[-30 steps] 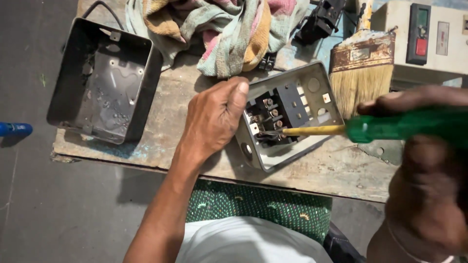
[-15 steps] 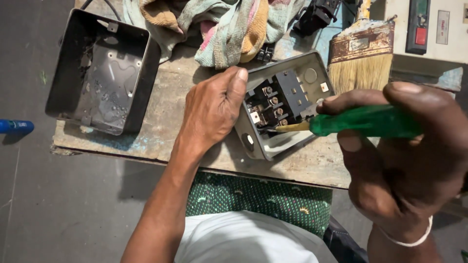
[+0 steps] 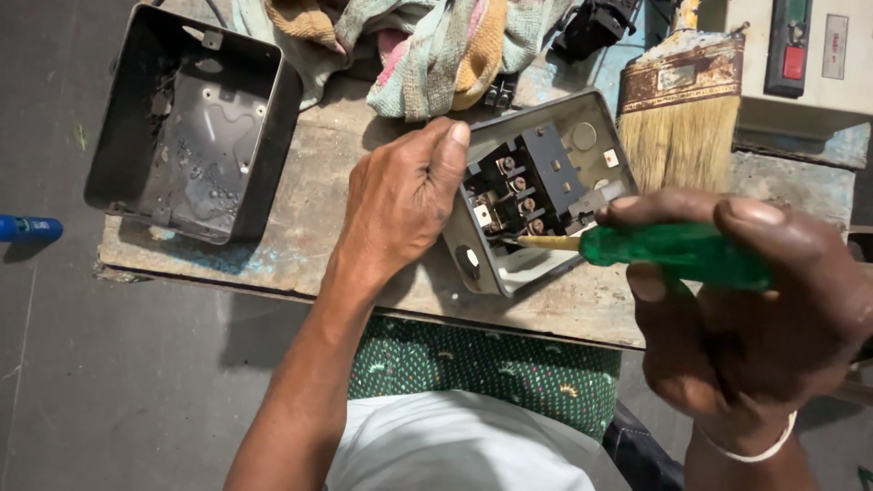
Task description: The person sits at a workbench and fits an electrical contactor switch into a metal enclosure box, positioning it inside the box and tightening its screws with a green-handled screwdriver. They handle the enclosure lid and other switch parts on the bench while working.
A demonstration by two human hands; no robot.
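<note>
Worn wooden workbench (image 3: 273, 245) w/ flaking blue paint carries everything; camera view sits closer over it than 1 s ago, so items read bigger, but none of them has shifted on the bench. Empty black sheet-metal enclosure box (image 3: 195, 123) lies open-side-up at left, well apart from the work; unchanged. Crumpled multi-colour rag (image 3: 436, 50) at top centre, wide rust-banded bristle paintbrush (image 3: 677, 114) at top right, cream control box w/ red and green buttons (image 3: 809, 55) behind it; all unchanged.

Work item: grey metal switch housing w/ black terminal block inside (image 3: 536, 195), centre of bench, tilted, open face up, just left of the brush. Left hand (image 3: 405, 195) lies on its left edge, fingers curled together, thumb pressed against the rim; same brace as in both earlier frames.

Main change is on the right side; right hand (image 3: 755, 309) was low and part out of frame 1 s ago, now it is up and fully wrapped round the green translucent-handled screwdriver (image 3: 668, 255), fingers clamped tight on the handle. Yellowish shaft runs level to the left; tip now sits in among the lower terminal screws, vs. slightly further out before; exact screw not discernible.

Judgement: tool is seated and grip firmed; terminal work inside the housing is under way, housing held steady.

Small blue cylindrical object (image 3: 27, 227) on the floor far left; untouched.
</note>
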